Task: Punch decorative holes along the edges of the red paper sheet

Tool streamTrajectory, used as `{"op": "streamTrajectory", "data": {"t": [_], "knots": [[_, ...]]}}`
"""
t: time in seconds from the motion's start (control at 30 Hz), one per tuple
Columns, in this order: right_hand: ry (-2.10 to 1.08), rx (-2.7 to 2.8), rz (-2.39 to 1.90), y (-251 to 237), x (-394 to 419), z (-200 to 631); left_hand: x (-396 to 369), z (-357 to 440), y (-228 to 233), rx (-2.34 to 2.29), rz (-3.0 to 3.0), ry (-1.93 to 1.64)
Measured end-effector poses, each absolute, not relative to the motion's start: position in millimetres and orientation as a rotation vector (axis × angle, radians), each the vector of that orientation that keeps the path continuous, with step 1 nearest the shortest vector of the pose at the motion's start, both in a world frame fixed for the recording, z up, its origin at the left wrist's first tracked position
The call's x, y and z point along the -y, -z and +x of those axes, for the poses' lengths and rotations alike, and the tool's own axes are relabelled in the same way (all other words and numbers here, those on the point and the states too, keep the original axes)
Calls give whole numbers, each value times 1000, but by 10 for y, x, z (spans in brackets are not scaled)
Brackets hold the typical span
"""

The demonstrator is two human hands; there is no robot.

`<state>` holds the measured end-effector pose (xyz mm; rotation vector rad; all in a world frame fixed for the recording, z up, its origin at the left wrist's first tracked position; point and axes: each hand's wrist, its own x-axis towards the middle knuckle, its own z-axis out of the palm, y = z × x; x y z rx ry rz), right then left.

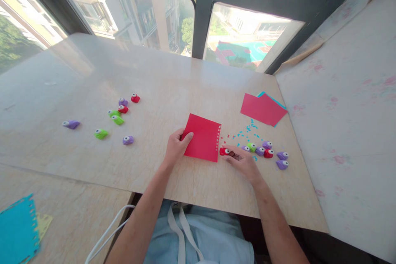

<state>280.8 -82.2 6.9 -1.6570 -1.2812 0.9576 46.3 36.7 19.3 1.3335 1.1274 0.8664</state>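
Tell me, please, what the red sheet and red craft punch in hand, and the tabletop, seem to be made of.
Red sheet: matte paper or thin card, judging by its flat face and small punched holes.
Red craft punch: probably plastic, from its rounded, molded-looking body and bright, somewhat glossy color.
Tabletop: polished stone or a lookalike, beige-veined and reflective.

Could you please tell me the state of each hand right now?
Left hand: closed, holding the red sheet near its left edge.
Right hand: closed, holding a small red punch beside the sheet's punched edge.
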Motion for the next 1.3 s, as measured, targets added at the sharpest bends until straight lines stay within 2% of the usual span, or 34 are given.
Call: {"op": "streamTrajectory", "data": {"t": [1.3], "knots": [[-884, 1298, -1670, -80, 816, 2741, -367, 453, -146, -1124, 1304, -903]]}}
